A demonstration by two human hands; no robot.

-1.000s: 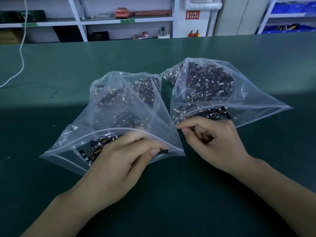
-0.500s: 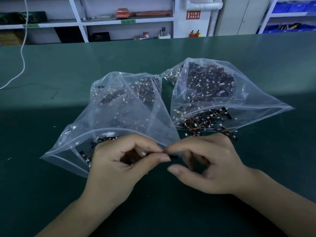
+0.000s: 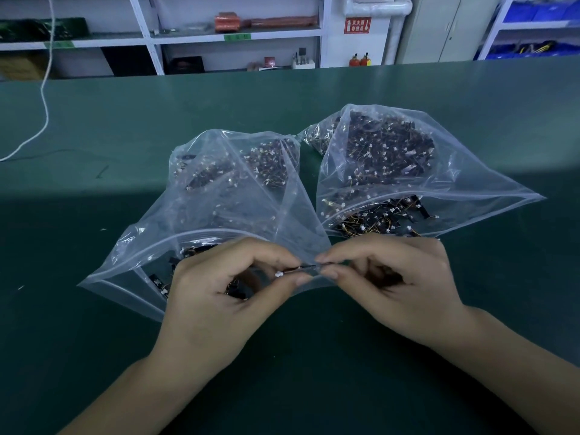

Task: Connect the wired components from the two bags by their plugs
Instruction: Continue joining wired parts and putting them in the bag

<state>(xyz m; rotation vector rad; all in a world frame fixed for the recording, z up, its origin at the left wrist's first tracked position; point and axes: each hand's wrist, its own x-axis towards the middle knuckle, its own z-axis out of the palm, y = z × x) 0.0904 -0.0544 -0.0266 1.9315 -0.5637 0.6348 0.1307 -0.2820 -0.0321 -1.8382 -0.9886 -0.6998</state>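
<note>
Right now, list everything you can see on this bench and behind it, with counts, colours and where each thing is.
bags: two, clear plastic, open, side by side on the table, the other to the right.
wired components: many, too many to count, black with white plugs and yellow wires, in both bags, some at the right bag's mouth.
held component: at least one, black with a white plug, between the two hands.
table: one, green.
cable: one, white, far left on the table.
shelves: white, behind the table.
sign: one, red, on the back wall.
bins: blue, far right shelving.
left hand: pinches the held component.
right hand: pinches its other end.
</note>
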